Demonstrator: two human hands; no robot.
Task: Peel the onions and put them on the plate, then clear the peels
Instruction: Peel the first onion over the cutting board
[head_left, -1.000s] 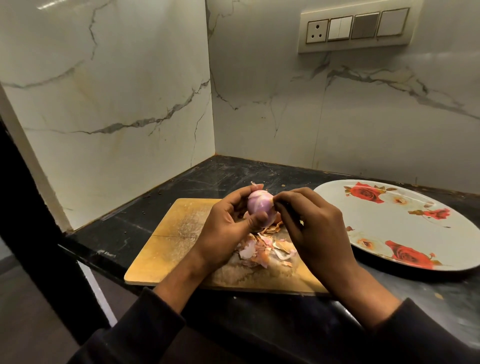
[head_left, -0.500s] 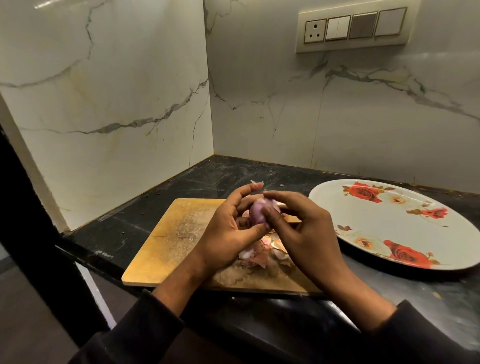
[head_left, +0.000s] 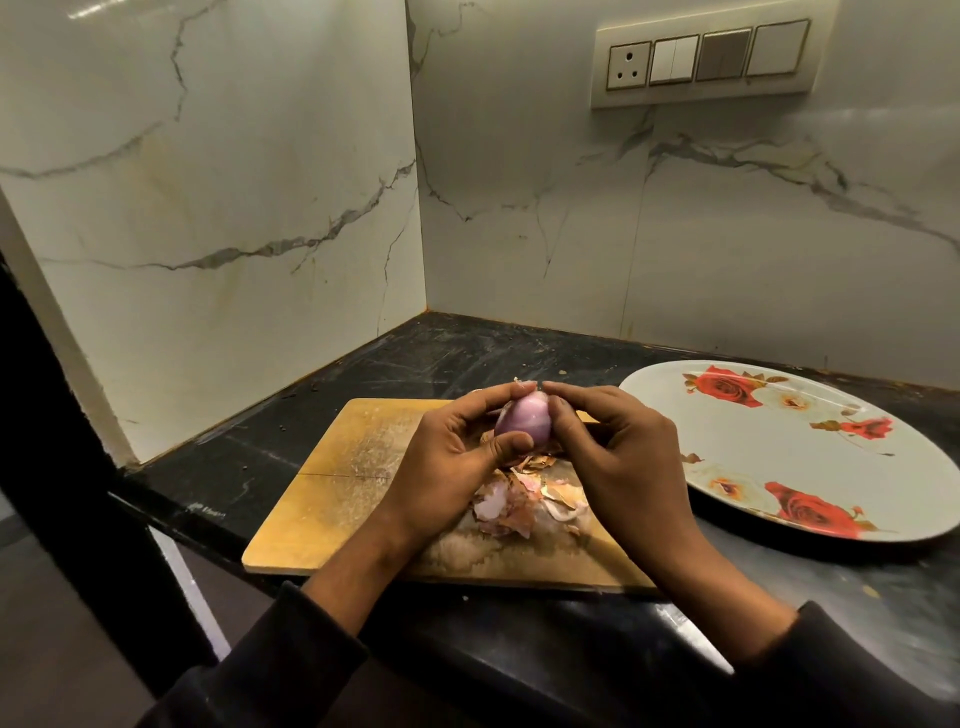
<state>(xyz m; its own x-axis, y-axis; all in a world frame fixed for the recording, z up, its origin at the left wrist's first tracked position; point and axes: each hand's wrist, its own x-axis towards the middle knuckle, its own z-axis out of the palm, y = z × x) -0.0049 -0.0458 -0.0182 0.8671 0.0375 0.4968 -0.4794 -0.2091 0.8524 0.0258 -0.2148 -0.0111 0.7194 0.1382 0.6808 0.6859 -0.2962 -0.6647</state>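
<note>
Purple, glossy onion (head_left: 522, 427) held above the wooden cutting board (head_left: 358, 478), gripped by left hand (head_left: 447, 467); right hand (head_left: 618, 457) pinches its top. Step: peeling, seemingly near done. Peels (head_left: 524, 499) heaped on board. Next: likely transfer to the flowered plate (head_left: 779, 447), bare, on the table (head_left: 467, 353).

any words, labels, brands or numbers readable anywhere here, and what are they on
None can be read.
Counter: a faint pale mark near its front edge at could be lettering, but it is too small and blurred to read.
Switch panel: a socket and switches, no print visible.
Plate: red rose pattern only, no words.
Cutting board, onion, peels: no markings.
</note>
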